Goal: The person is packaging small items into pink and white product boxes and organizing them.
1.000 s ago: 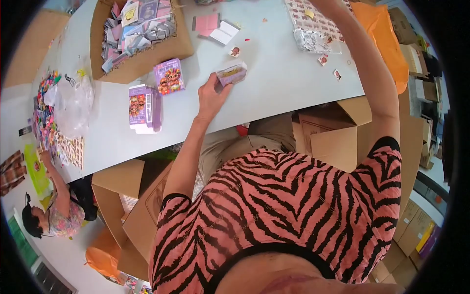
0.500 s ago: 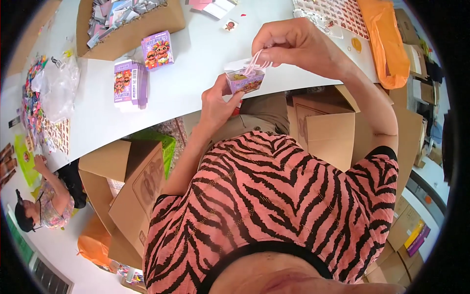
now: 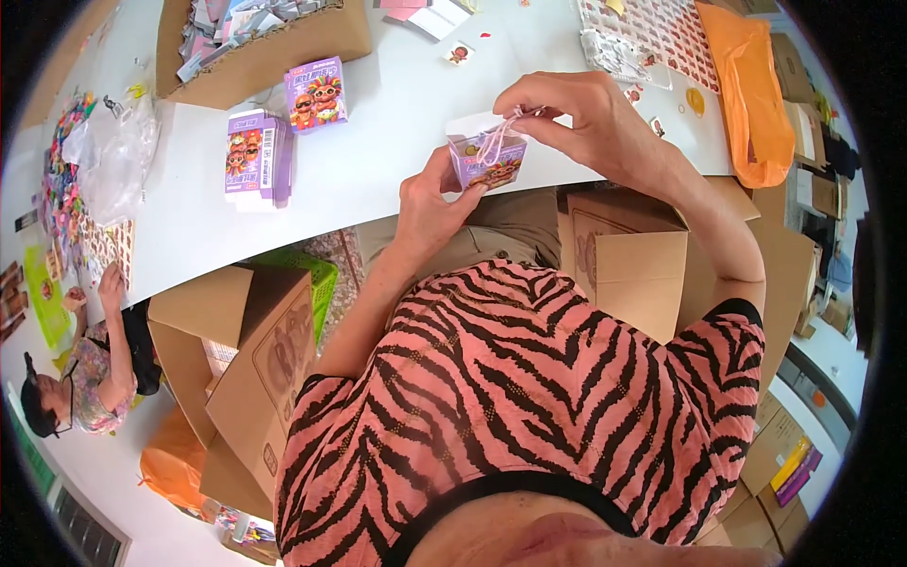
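Observation:
My left hand (image 3: 427,206) grips a small purple printed carton (image 3: 494,174) by its side, thumb along its lower edge. The carton's top stands open, with a white flap raised at the back. Over that opening, my right hand (image 3: 590,123) pinches a looped pinkish-white cord (image 3: 495,142) between thumb and fingers. The loops hang down at the carton's mouth; how far they reach inside is hard to see. To the left on the white table lie a stack of purple cartons (image 3: 248,156) and one more purple carton (image 3: 317,94).
A cardboard box (image 3: 265,57) of folded pieces stands at the far left. Sticker sheets (image 3: 675,42) and an orange bag (image 3: 751,104) lie at the right. Open cardboard boxes (image 3: 642,274) flank my lap. At the left, another person (image 3: 94,378) works beside colourful small items.
My right hand has come down closer to the carton, and the cord loops now hang at its opening. The left hand keeps its hold. The other person's hands have shifted.

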A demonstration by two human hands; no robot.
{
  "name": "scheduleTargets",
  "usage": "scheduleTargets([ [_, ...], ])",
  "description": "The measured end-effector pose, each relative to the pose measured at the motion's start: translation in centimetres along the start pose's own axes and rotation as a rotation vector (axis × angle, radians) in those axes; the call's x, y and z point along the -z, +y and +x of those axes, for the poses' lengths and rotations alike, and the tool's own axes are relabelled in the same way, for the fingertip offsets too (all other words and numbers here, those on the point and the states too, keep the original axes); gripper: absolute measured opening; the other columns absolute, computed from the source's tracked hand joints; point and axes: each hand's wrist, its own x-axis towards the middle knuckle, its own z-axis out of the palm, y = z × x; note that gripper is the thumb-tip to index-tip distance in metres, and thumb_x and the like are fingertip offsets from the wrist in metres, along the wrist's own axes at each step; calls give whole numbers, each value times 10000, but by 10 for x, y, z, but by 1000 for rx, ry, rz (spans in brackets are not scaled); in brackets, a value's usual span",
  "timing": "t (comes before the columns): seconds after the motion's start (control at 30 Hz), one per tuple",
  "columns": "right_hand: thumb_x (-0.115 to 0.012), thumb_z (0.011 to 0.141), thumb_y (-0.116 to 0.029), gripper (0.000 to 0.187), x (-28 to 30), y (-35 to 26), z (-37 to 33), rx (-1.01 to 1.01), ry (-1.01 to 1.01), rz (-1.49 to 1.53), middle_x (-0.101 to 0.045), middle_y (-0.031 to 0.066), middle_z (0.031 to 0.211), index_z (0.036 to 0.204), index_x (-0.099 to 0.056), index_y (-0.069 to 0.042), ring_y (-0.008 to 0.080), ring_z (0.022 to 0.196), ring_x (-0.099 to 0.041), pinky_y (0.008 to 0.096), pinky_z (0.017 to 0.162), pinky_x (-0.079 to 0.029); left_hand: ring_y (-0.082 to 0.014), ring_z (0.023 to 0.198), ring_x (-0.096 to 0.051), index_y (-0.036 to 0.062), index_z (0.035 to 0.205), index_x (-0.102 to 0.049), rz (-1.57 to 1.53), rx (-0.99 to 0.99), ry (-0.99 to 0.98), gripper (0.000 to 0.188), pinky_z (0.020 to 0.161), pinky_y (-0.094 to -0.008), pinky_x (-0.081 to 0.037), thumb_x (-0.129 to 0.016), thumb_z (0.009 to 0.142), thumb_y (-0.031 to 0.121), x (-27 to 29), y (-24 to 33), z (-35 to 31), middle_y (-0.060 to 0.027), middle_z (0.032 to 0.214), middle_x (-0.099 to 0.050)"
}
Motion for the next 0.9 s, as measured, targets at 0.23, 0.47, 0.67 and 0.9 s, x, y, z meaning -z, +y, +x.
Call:
scheduleTargets([
  [0.23, -619, 819, -20, 126, -1, 0, 1, 25, -44, 17, -643, 82, 840, 943, -626, -5, 208, 709, -614, 282, 636, -493, -203, 870, -677, -30, 1166, -518, 6, 0, 21, 446, 777, -314, -545, -696, 760, 20, 0, 10, 0, -161, 950, -684],
  [0.47, -641, 794, -67, 155, -5, -6, 1, 164, -43, -258, -644, 78, 871, 943, -640, -24, 249, 805, -594, 333, 658, -501, -233, 811, -696, -1, 1140, -543, 64, -32, 53, 434, 720, -315, -557, -705, 739, 32, -2, 15, -1, -164, 885, -689],
  [0.67, -639, 802, -80, 178, -2, -9, -3, 127, -55, -186, -650, 90, 919, 974, -640, -33, 259, 818, -600, 354, 686, -505, -218, 774, -695, 3, 1126, -549, 34, -73, 100, 421, 699, -305, -556, -706, 736, 28, -3, 16, 0, -148, 871, -690],
  [0.9, -627, 819, -101, 251, -4, -15, -3, -13, -156, -112, -638, 110, 985, 1061, -599, -43, 300, 813, -631, 370, 689, -506, -215, 773, -696, 6, 1101, -559, 94, -64, 120, 396, 687, -304, -553, -708, 734, 27, 0, 24, 0, -140, 862, -690],
])
